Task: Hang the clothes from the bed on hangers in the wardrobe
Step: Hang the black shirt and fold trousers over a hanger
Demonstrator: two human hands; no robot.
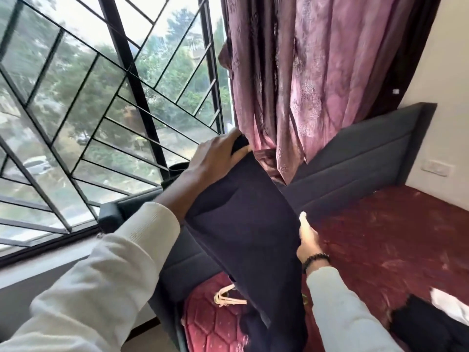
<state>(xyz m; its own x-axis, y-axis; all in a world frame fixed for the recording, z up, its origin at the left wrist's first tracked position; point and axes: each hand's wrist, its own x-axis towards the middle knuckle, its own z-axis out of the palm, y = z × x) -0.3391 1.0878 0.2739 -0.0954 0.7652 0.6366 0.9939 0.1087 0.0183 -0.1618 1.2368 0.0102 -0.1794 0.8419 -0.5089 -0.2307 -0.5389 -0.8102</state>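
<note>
A long dark navy garment (243, 229) hangs stretched over the red bed (393, 237). My left hand (215, 156) grips its top end, raised in front of the window. My right hand (308, 240) pinches the garment's right edge lower down, just above the mattress. A pale cream hanger (228, 297) lies on the bed below, partly hidden behind the hanging cloth. More clothes, a black piece (429, 323) and a white one (454, 306), lie on the bed at the lower right. No wardrobe is in view.
A grey padded headboard (355, 163) runs along the bed's far side. A mauve curtain (317, 72) hangs above it. The barred window (88, 110) fills the left, with its sill beside the bed corner.
</note>
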